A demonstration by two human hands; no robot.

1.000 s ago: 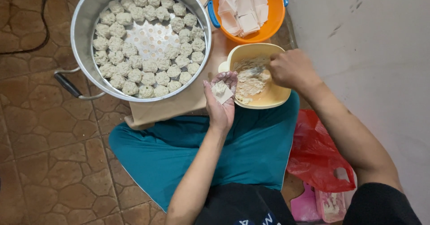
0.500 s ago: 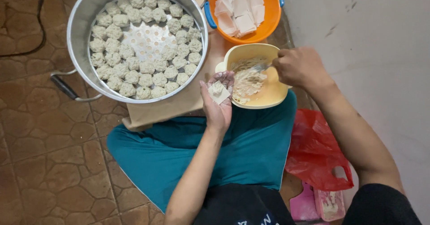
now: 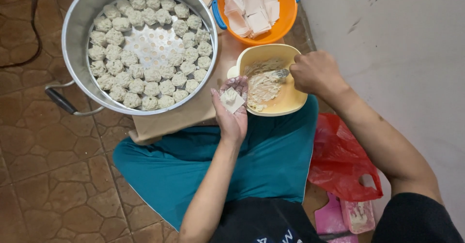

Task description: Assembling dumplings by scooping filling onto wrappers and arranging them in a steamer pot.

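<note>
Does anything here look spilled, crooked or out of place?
Nothing stands out. The dumplings sit in neat rings in the steamer pot, and the filling stays inside the yellow bowl.

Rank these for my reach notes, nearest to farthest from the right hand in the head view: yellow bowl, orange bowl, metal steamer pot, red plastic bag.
From the right hand:
1. Yellow bowl, touching, to its left.
2. Orange bowl above and red plastic bag below: too close to call.
3. Metal steamer pot, far left.

Home kitchen floor: steamer pot (image 3: 77,35) of dumplings (image 3: 145,73)
</note>
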